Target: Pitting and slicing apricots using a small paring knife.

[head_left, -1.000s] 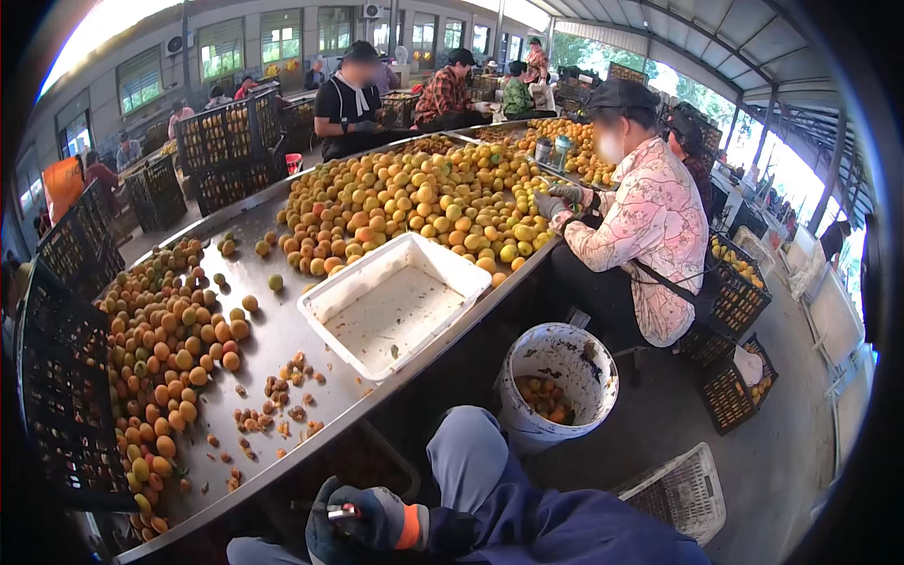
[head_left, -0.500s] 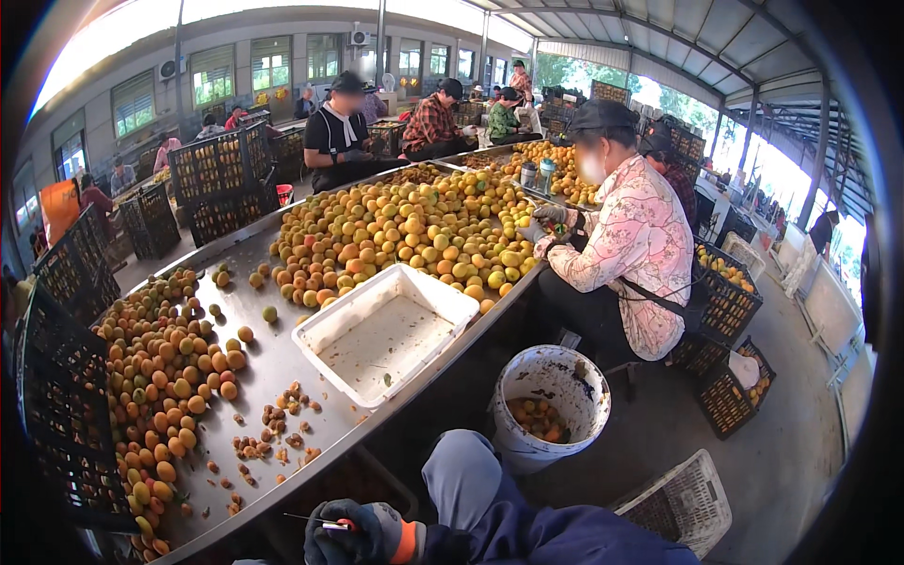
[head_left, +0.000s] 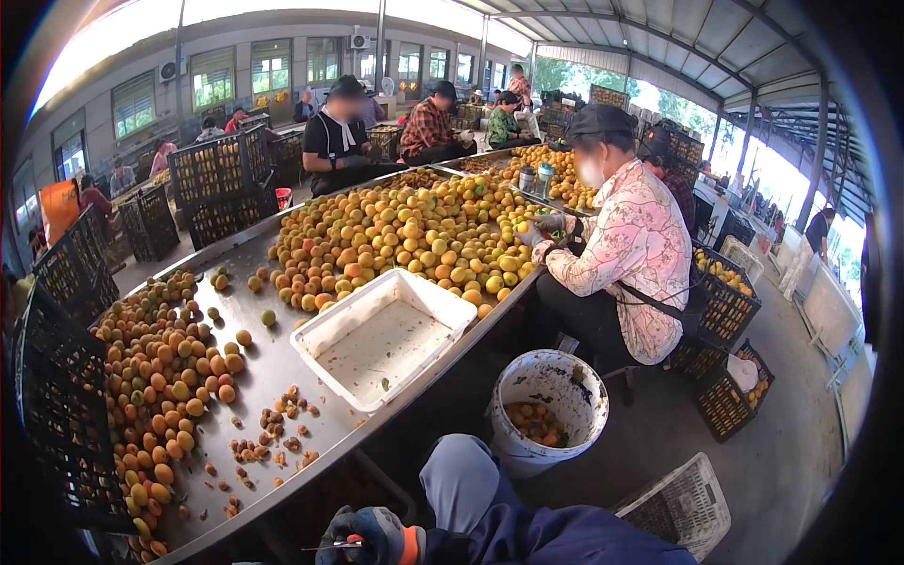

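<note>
Here, a long steel table (head_left: 273,367) carries heaped yellow-orange fruit (head_left: 405,235), an empty white tub (head_left: 386,334) and scattered pits (head_left: 273,438). Open-sided shed, black crates (head_left: 56,414) along the left. At the lower edge one gloved hand (head_left: 367,539) is closed around a thin blade (head_left: 331,545); which hand, cannot tell.

A gloved hand (head_left: 363,537) at the lower edge holds a thin metal tool (head_left: 331,546) below the steel bench (head_left: 273,367). On the bench stand a white tray (head_left: 386,336) and many orange fruits (head_left: 405,235). A white bucket (head_left: 549,411) stands near.
</note>
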Motion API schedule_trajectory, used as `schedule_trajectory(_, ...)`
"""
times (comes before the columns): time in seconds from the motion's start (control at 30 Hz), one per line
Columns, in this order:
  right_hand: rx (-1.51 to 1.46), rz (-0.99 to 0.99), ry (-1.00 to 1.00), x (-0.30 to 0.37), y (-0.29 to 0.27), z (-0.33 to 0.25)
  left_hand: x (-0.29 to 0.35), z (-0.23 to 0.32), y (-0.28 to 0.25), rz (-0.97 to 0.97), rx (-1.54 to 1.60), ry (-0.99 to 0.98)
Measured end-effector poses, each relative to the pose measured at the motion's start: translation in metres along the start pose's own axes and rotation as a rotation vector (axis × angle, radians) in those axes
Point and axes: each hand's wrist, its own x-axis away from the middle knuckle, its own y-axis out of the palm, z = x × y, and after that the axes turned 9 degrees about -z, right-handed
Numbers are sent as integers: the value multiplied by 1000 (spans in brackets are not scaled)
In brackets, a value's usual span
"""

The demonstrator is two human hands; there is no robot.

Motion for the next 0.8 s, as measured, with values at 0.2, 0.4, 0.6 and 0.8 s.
schedule_trajectory(0.2, -22, 12, 1, 1, 1, 2, 10, -1, -2, 48, -364, 38)
schedule_trajectory(0.4, -68, 18, 12, 5, 7, 1, 1, -25, -43, -348, -964, 741)
schedule_trajectory(0.6, -115, 42, -34, -1, 6, 3, -24, -14, -4, -331, -146, 261)
schedule_trajectory(0.8, 46, 261, -37, -3, -2, 1, -12, -18, -17, -298, -546, 687)
